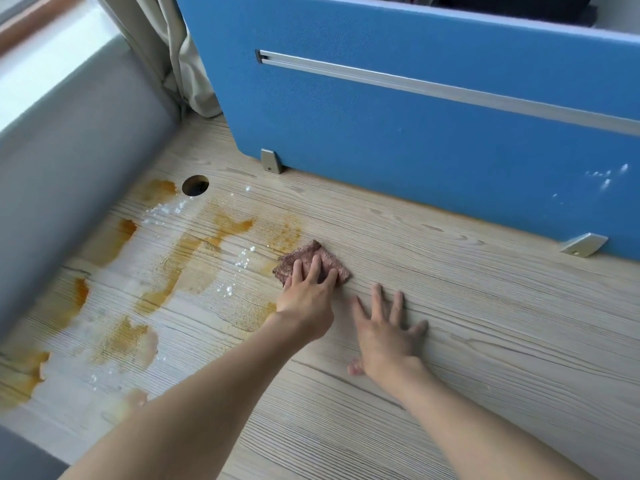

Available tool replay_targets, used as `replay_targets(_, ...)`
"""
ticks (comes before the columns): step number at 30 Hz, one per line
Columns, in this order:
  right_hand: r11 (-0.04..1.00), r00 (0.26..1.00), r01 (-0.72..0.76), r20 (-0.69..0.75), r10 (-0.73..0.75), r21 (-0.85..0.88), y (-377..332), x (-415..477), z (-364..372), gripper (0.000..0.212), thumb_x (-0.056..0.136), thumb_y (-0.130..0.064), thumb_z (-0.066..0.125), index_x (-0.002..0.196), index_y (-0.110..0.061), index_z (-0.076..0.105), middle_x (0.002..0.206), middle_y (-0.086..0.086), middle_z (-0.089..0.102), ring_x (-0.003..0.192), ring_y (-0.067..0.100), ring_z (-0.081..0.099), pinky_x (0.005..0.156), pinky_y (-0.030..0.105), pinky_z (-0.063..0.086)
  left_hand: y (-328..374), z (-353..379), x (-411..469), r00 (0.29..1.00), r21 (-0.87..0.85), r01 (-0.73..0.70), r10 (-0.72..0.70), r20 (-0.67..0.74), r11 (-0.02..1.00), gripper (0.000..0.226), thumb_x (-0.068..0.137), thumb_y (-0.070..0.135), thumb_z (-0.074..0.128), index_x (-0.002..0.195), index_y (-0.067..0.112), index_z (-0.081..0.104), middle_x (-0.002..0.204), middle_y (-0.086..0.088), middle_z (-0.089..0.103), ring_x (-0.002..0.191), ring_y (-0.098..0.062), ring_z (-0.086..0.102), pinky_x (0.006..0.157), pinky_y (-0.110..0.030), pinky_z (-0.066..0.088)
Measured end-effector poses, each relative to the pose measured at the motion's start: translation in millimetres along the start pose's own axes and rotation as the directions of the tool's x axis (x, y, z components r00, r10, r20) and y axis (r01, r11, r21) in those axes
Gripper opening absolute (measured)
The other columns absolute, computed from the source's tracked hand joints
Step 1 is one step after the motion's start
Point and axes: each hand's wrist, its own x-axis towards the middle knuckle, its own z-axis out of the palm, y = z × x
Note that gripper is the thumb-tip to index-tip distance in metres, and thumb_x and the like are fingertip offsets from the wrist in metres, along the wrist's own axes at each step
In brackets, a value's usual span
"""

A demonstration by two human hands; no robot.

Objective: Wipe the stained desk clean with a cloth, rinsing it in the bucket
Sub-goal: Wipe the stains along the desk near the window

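A folded pinkish-brown cloth (pixel 306 255) lies on the pale wood-grain desk (pixel 485 323), at the right edge of the stained area. My left hand (pixel 308 299) presses down on the cloth with straight fingers. Just to its right, my right hand (pixel 384 337) lies flat on the bare desk with fingers spread, holding nothing. Orange-brown stains (pixel 187 258) spread in patches over the left half of the desk. White specks (pixel 242 261) are scattered among them. No bucket is in view.
A blue partition (pixel 415 133) with a metal rail stands along the desk's far edge on two metal brackets (pixel 271 161). A grey panel (pixel 69 168) bounds the left side. A round cable hole (pixel 195 185) sits near the far left corner. A curtain (pixel 173 46) hangs behind.
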Motion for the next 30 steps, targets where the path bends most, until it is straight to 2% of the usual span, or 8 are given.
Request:
replay_targets(5, 1.000, 1.000, 0.000, -0.006, 0.000, 0.006, 1, -1, -1, 0.123, 0.080, -0.053, 0.077, 0.156, -0.036, -0.018, 0.160, 0.008, -0.035, 0.146, 0.047, -0.025, 0.106, 0.081, 0.015, 5, 8, -8, 0.999, 0.045, -0.049, 0.048, 0.013, 0.998, 0.078, 0.093, 0.008, 0.036, 0.160, 0.030, 0.003, 0.166, -0.001, -0.017, 0.151, -0.035, -0.016, 0.123, -0.047, 0.011)
replay_targets(9, 1.000, 1.000, -0.004, -0.004, 0.004, -0.008, 0, -1, -2, 0.124, 0.079, -0.053, 0.077, 0.155, -0.036, -0.019, 0.161, 0.008, -0.033, 0.146, 0.047, -0.026, 0.106, 0.081, 0.014, 19, -11, 27, 0.999, 0.051, -0.046, 0.046, 0.017, 0.998, 0.072, 0.099, 0.019, 0.040, 0.160, 0.030, 0.002, 0.167, -0.002, -0.015, 0.151, -0.039, -0.012, 0.124, -0.048, 0.011)
replay_targets(12, 1.000, 1.000, -0.001, 0.005, 0.001, 0.000, 1, 0, -1, 0.123, 0.080, -0.053, 0.076, 0.155, -0.036, -0.020, 0.160, 0.008, -0.034, 0.146, 0.047, -0.027, 0.106, 0.082, 0.013, 31, -13, 34, 1.000, 0.066, -0.008, 0.009, -0.003, 0.998, 0.076, 0.099, 0.018, 0.044, 0.160, 0.024, -0.001, 0.166, -0.005, -0.016, 0.151, -0.040, -0.012, 0.124, -0.047, 0.012)
replay_targets(18, 1.000, 1.000, 0.011, -0.009, -0.011, 0.007, 2, 0, -1, 0.123, 0.080, -0.053, 0.076, 0.154, -0.036, -0.021, 0.159, 0.008, -0.037, 0.145, 0.047, -0.028, 0.105, 0.083, 0.011, 13, -5, 24, 0.999, 0.098, -0.032, 0.031, 0.005, 0.995, 0.068, 0.102, 0.019, 0.035, 0.160, 0.022, -0.001, 0.166, -0.005, -0.015, 0.152, -0.039, -0.010, 0.122, -0.048, 0.018)
replay_targets(22, 1.000, 1.000, 0.014, -0.013, -0.014, 0.010, 4, -1, 0, 0.123, 0.081, -0.052, 0.076, 0.155, -0.034, -0.020, 0.158, 0.009, -0.039, 0.144, 0.047, -0.029, 0.104, 0.084, 0.010, 16, -15, 40, 1.000, 0.077, 0.007, -0.007, 0.004, 0.997, 0.072, 0.100, 0.017, 0.039, 0.160, 0.018, -0.002, 0.166, -0.011, -0.016, 0.150, -0.043, -0.010, 0.123, -0.049, 0.014)
replay_targets(27, 0.999, 1.000, 0.008, -0.002, -0.008, 0.033, 2, 0, -4, 0.124, 0.079, -0.049, 0.079, 0.155, -0.036, -0.018, 0.158, 0.008, -0.038, 0.145, 0.047, -0.027, 0.104, 0.083, 0.011, 6, 17, -11, 0.999, 0.145, -0.053, 0.051, 0.015, 0.988, 0.075, 0.099, 0.011, 0.034, 0.159, 0.025, -0.008, 0.165, -0.004, -0.022, 0.151, -0.036, -0.015, 0.122, -0.045, 0.020)
replay_targets(30, 1.000, 1.000, 0.009, -0.009, -0.008, 0.030, 2, 0, -3, 0.123, 0.079, -0.049, 0.079, 0.156, -0.035, -0.015, 0.158, 0.008, -0.037, 0.146, 0.047, -0.027, 0.104, 0.083, 0.012, -2, 8, 2, 1.000, 0.105, -0.019, 0.020, -0.003, 0.994, 0.076, 0.098, 0.008, 0.034, 0.159, 0.032, -0.005, 0.166, -0.003, -0.019, 0.152, -0.036, -0.013, 0.119, -0.048, 0.026)
